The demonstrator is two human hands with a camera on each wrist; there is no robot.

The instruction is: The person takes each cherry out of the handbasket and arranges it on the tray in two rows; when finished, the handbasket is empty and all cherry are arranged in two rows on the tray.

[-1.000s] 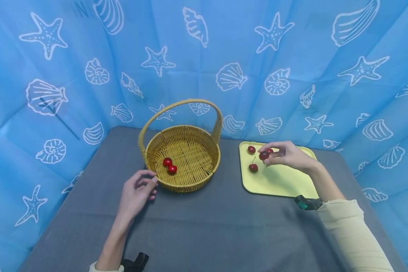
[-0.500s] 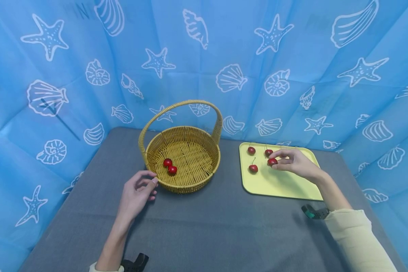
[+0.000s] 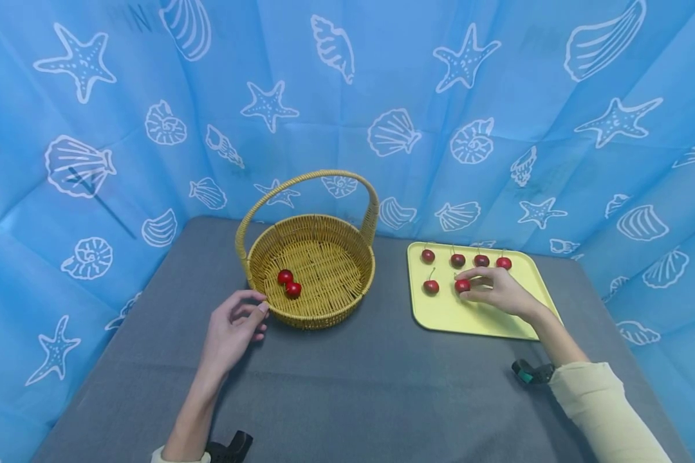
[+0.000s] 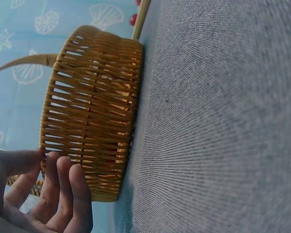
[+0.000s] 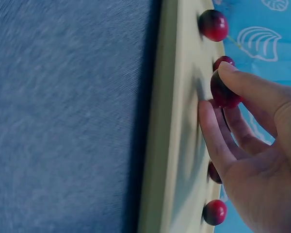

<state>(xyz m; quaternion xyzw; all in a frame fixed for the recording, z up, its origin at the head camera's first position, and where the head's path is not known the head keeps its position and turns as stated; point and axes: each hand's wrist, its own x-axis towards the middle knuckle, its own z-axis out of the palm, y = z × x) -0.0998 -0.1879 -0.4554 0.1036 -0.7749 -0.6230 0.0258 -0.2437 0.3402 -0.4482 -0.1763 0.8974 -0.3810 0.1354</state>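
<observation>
A round woven basket (image 3: pixel 356 292) with a tall arched handle stands at the middle left, two red cherries (image 3: pixel 293 290) lying together on its floor. My left hand (image 3: pixel 234 328) pinches the basket's near-left rim between thumb and fingers; in the left wrist view the other fingers (image 4: pixel 80 184) hang along the outer wall. Over the yellow tray (image 3: pixel 492 321), my right hand (image 3: pixel 500 292) pinches a dark red cherry (image 5: pixel 223 92) between thumb and fingers, close above the surface. Another stemmed cherry (image 3: pixel 431 287) sits left of it, and several more form a row along the back, among them one (image 3: pixel 503 263) at the right.
Grey cloth covers the table (image 3: pixel 347 399). Behind it and at both sides hangs a blue curtain (image 3: pixel 336 77) with white shells and starfish. The basket's handle (image 3: pixel 324 173) arches high over the bowl. Each wrist carries a black band (image 3: pixel 531 372).
My right hand has carried the cherry rightward and then nearer to the front, lower over the tray, uncovering the back row of cherries. The left hand and the basket have stayed put.
</observation>
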